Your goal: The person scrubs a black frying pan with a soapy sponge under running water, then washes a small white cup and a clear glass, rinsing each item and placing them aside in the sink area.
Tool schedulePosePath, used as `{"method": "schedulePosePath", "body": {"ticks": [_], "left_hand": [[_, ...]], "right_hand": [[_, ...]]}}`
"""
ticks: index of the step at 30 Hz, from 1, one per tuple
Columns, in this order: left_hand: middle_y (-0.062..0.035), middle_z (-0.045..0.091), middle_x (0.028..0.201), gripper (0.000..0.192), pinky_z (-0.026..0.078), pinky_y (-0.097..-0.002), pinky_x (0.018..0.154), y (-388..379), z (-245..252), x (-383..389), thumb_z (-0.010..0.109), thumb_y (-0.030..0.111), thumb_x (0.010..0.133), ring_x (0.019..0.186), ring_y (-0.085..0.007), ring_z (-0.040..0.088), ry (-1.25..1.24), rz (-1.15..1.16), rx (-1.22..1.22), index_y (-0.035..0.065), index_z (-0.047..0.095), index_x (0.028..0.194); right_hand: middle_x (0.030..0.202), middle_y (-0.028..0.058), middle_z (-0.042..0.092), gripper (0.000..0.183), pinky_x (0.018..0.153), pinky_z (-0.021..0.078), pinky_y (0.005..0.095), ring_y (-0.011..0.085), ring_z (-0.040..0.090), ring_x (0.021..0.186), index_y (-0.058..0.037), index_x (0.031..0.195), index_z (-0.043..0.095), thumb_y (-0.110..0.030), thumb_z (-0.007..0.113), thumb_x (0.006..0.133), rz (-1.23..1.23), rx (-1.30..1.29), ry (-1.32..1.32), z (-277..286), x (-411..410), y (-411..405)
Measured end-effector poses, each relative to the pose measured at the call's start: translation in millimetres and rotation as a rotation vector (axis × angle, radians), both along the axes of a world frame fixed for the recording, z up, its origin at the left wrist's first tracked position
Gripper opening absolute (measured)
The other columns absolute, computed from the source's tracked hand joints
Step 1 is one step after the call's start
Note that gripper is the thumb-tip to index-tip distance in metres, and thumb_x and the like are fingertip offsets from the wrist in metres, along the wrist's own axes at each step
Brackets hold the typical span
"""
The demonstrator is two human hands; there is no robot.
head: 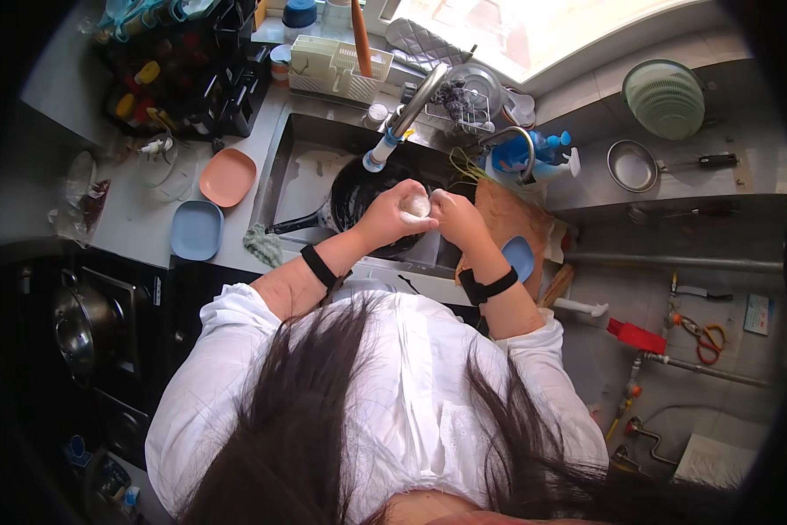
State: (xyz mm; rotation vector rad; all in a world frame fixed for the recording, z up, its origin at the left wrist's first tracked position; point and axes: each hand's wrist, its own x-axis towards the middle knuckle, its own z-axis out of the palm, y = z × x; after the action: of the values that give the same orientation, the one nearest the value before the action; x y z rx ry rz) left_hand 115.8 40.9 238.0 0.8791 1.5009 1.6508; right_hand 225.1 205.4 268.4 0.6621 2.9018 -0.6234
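Both hands are raised over the sink, close together. My left hand is curled around a small round whitish thing, which I cannot name for certain. My right hand has its fingers bent and its fingertips at the right side of that thing; whether it grips anything is unclear. Below them a black frying pan lies in the stainless steel sink, its handle towards the left and pale residue inside. The faucet reaches over the pan, just beyond my hands.
A pink dish, a blue dish and a green cloth lie left of the sink. On the right are a brown mat, another blue dish and a blue bottle. A steel pot stands at the far left.
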Motion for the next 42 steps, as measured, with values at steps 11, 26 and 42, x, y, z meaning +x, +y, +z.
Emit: {"method": "schedulePosePath", "body": {"ticks": [11,26,42], "left_hand": [[-0.0059,0.065,0.106,0.052,0.051,-0.0334,0.092,10,-4,0,0.084,0.011,0.071,0.101,-0.0172,0.063,0.049,0.018,0.019,0.0091,0.059,0.116],[-0.0148,0.067,0.117,0.05,0.049,-0.0437,0.101,15,2,11,0.082,0.009,0.068,0.11,-0.0379,0.064,0.449,-0.073,0.08,0.0057,0.063,0.114],[-0.0102,0.07,0.101,0.05,0.053,-0.0346,0.088,-35,-92,-30,0.088,0.018,0.073,0.095,-0.0225,0.068,0.313,0.097,-0.354,0.0061,0.062,0.114]], "right_hand": [[0.116,0.013,0.061,0.094,0.091,0.0514,0.0369,0.0232,0.062,0.101,-0.0064,0.142,0.046,-0.069,0.077,0.078,-0.002,-0.331,0.501,9,20,-38],[0.112,0.0095,0.063,0.073,0.095,0.0494,0.0356,0.0232,0.062,0.105,-0.0104,0.13,0.057,-0.049,0.085,0.075,-0.157,-0.714,0.356,-2,25,-18],[0.137,0.0287,0.056,0.071,0.103,0.0488,0.0458,0.0461,0.057,0.126,-0.0106,0.143,0.041,-0.008,0.069,0.077,-0.485,-0.4,0.015,-135,62,76]]}}
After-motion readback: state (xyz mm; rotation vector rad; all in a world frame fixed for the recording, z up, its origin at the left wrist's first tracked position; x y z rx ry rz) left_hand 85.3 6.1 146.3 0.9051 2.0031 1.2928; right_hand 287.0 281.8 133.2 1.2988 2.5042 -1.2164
